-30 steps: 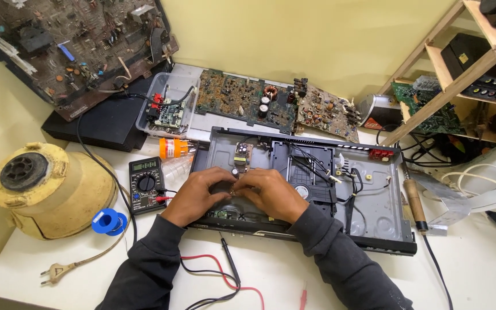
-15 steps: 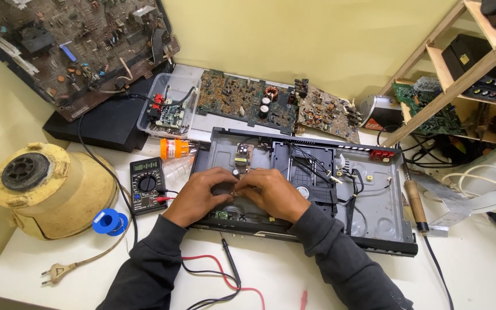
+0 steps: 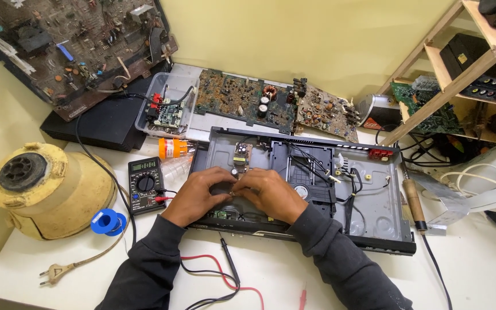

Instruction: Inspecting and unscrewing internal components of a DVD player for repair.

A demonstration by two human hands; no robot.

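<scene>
Black, opened player point(image 3: 368, 195) in the middle of the white table point(image 3: 477, 270), lid off, front edge near the body. Left hand point(image 3: 199, 194) and right hand point(image 3: 271, 192) both inside at the front left part, fingertips point(image 3: 232, 185) meeting and pressed together over a small part. Can't tell what is pinched; too small and hidden by fingers. Small board point(image 3: 240, 154) just behind the hands, inside the case.

Open room: bare metal floor in the right part of the player, and free table along the front edge and to the right. Left side crowded: meter point(image 3: 144, 185) just beside the left wrist, blue roll point(image 3: 109, 221) near it, big yellow pot point(image 3: 35, 186) at the left edge. Orange-capped bottle point(image 3: 174, 149) touching the back left corner of the player. Soldering iron point(image 3: 414, 202) lying just beside the right edge of the player.

Counted: two hands, one player, one meter, two probes point(image 3: 229, 258) with red and black wires on the table in front, one plug point(image 3: 53, 274) near the front left edge, two flat boards point(image 3: 242, 103) lying behind the player, one big board point(image 3: 81, 46) leaning on the wall, one clear tray point(image 3: 144, 112) with a small board, one wooden shelf point(image 3: 460, 74) at the right.
</scene>
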